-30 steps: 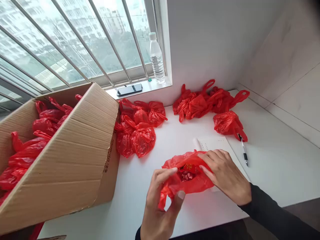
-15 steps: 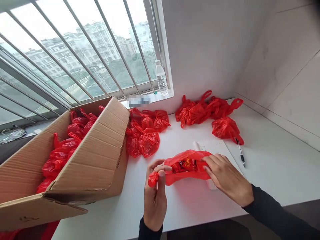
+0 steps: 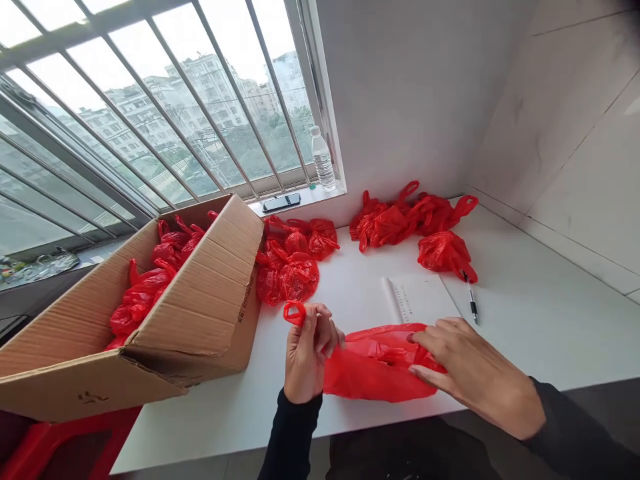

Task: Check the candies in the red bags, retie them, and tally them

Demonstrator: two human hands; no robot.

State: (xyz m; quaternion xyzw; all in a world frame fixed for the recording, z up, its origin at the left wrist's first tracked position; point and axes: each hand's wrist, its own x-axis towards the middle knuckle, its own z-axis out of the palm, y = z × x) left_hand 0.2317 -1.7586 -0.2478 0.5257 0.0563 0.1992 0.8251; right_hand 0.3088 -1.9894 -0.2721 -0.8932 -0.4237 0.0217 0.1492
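A red plastic bag [image 3: 380, 377] is stretched between my two hands near the table's front edge. My left hand [image 3: 310, 353] is closed on its left end, and a looped handle pokes up above the thumb. At the other end, my right hand [image 3: 450, 360] pinches the bag's side between thumb and fingers. The bag's mouth gapes a little, and its contents are mostly hidden by red film. Just behind the bag lies an open notebook [image 3: 425, 300] with writing on it.
A cardboard box [image 3: 200, 293] holding several red bags stands at left. More filled red bags [image 3: 295, 260] sit beside it, with others [image 3: 395, 220] along the wall. A pen [image 3: 473, 303] lies at right. A water bottle [image 3: 323, 160] and a phone [image 3: 281, 202] rest on the sill.
Both hands have brought the bag closer to the front edge, uncovering more of the notebook. The bag's mouth has narrowed, and the wrapped items seen inside earlier are now mostly covered.
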